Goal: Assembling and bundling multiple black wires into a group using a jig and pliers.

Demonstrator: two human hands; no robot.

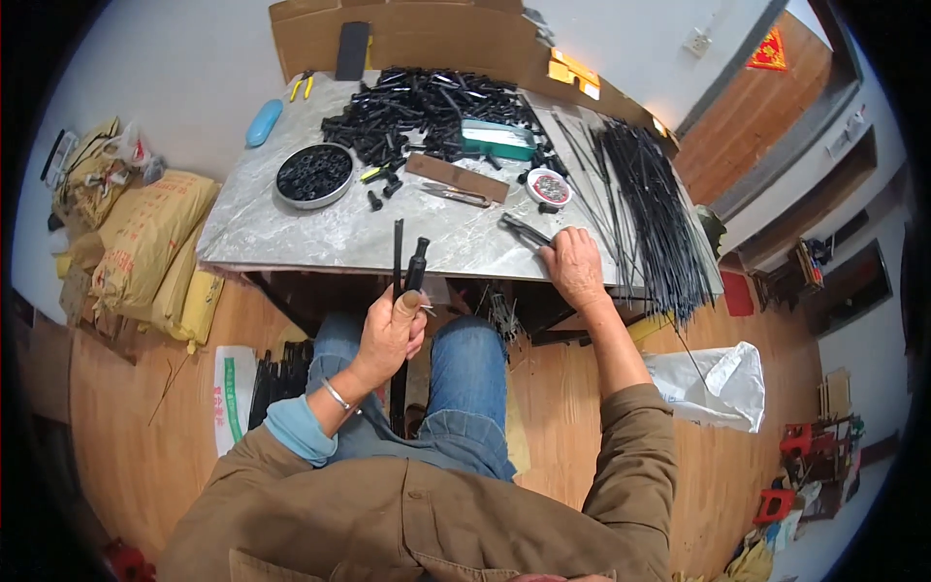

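Above my lap, my left hand (392, 330) is closed around a thin black rod (398, 254) and a thicker black tubular piece (417, 264), both standing roughly upright. The rod's lower end runs down between my knees. At the table's front edge, my right hand (576, 264) closes on the near end of a dark plier-like tool (526, 231), whose far end points left across the tabletop. Just beyond it stands a small white tub (549, 186) with small red and silvery bits. A large heap of black tubular pieces (427, 112) covers the far side of the table.
On the grey table (262, 228) are a bowl of black rings (315, 177), a brown strip (456, 177), scissors (456, 196), a teal box (498, 139), and a blue case (264, 123). Long black rods (650, 213) overhang the right edge. Sacks (155, 242) lean at left.
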